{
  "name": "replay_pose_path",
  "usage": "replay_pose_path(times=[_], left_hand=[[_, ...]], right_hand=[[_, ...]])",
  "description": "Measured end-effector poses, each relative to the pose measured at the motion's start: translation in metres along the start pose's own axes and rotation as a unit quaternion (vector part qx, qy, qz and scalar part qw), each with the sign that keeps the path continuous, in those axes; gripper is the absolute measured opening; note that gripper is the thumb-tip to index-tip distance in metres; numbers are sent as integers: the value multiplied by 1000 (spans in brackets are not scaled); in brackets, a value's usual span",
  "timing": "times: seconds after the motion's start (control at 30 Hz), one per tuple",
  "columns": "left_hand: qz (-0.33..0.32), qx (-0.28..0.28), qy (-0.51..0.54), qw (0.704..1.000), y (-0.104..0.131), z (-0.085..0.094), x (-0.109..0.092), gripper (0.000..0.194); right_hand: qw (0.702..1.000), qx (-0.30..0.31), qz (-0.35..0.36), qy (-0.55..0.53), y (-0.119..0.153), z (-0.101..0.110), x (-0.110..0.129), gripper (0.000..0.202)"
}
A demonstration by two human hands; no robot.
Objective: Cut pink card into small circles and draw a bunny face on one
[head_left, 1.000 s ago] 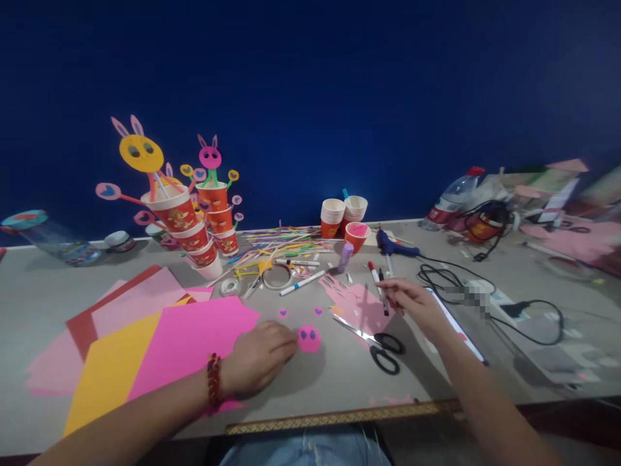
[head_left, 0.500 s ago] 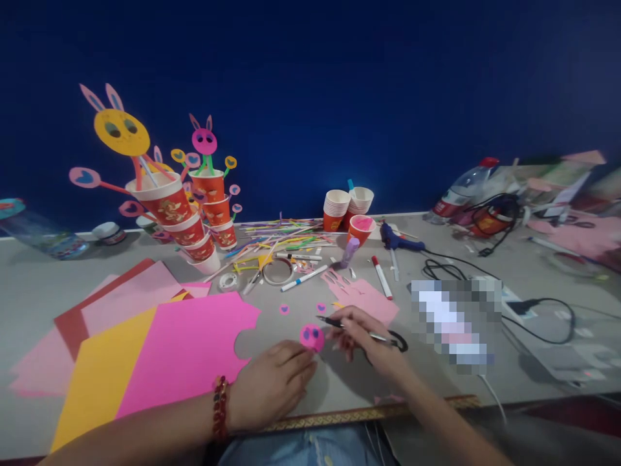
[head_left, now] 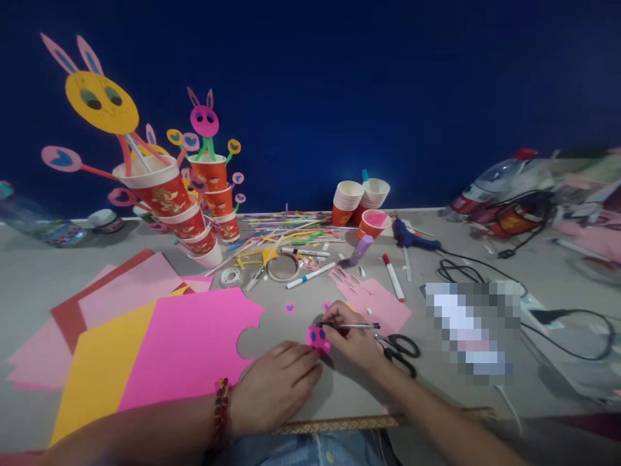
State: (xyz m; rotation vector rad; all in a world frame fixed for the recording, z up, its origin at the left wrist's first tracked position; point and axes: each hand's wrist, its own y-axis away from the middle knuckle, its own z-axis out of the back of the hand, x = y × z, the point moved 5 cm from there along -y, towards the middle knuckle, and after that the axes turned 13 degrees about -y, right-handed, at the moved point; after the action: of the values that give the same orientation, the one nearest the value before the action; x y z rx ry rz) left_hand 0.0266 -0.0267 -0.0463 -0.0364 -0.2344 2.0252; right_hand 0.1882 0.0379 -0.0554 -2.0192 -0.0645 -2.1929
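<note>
My right hand [head_left: 353,336] is closed around a pen [head_left: 361,325] with a dark tip end, held nearly level over a small pink paper circle [head_left: 317,338] with blue oval eyes. Fingers together, my left hand [head_left: 281,385] rests on the table and its fingertips hold the circle's lower edge; its thumb is hidden. Black-handled scissors [head_left: 402,353] lie just right of my right hand, their blades partly covered. Above the circle lie two small pink discs with blue marks, a left disc [head_left: 290,308] and one partly behind my right hand.
Coloured sheets, including a cut pink sheet [head_left: 194,349], lie left. Behind them stand decorated cup stacks [head_left: 162,188]. Straws [head_left: 286,236], tape [head_left: 283,266], markers [head_left: 394,278] and a blue glue gun [head_left: 414,236] spread across the back. Cables and a blurred-out device [head_left: 475,333] lie right.
My right hand has moved left and down, bringing the pen onto the paper circle's top edge. More of the scissors shows. The view has shifted slightly; my left hand stays by the circle.
</note>
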Motion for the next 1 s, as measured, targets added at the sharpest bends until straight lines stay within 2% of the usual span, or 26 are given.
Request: replay_pose_path(times=[0.27, 0.73, 1.0], left_hand=[[-3, 8, 8, 1000, 1, -6, 1, 36], [4, 14, 7, 1000, 0, -3, 1, 33], [-3, 13, -6, 1000, 0, -7, 1, 33]], right_hand=[[999, 4, -10, 30, 3, -1, -8, 14], [997, 35, -11, 64, 1, -2, -13, 15], [997, 43, 11, 65, 1, -3, -12, 14]])
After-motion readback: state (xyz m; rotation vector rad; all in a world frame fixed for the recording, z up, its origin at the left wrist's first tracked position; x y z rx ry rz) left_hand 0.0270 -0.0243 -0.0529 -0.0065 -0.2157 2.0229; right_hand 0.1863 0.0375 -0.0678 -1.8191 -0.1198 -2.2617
